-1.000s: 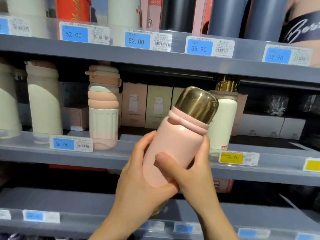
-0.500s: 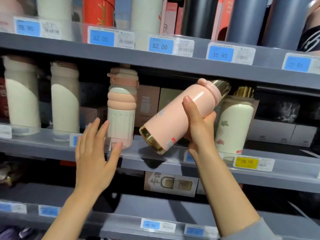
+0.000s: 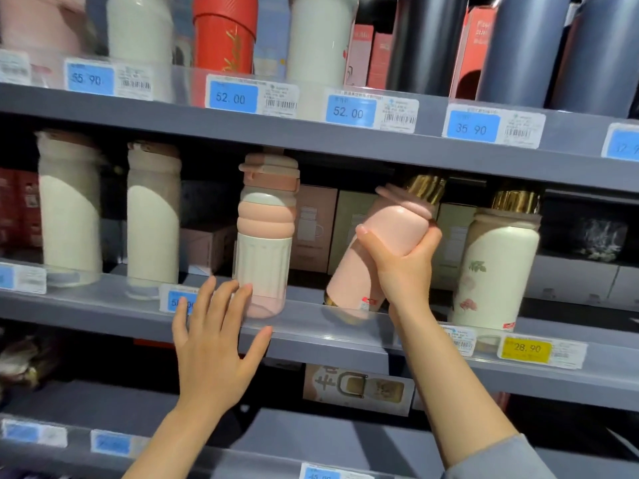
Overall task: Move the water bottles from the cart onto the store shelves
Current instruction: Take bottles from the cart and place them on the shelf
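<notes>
The fingers (image 3: 363,233) of the right hand (image 3: 403,262) are wrapped around the upper part of a pink bottle (image 3: 377,250), just under its gold cap (image 3: 427,188). The thumb is on the left side of the bottle and the other fingers curl around the right side, so this hand has a firm hold.

The pink bottle is at the middle shelf (image 3: 311,331). Its bottom is low behind the clear front strip of the shelf. I cannot tell if the bottom already sits on the shelf board. The bottle leans: its long way runs from the bottom, low and to the left, up to the gold cap, high and to the right. It is between the ribbed pink and white bottle (image 3: 264,236) on its left and the white flower bottle (image 3: 494,267) on its right, close to both but touching neither.

The left hand (image 3: 214,344) is spread and holds nothing. Its fingertips are near the base of the ribbed bottle, in front of the clear strip. It looks ready to steady that bottle.

The right hand is the one on the pink bottle, so it should do the next move. I think the cap must tip back to the left until the bottle stands straight.
</notes>
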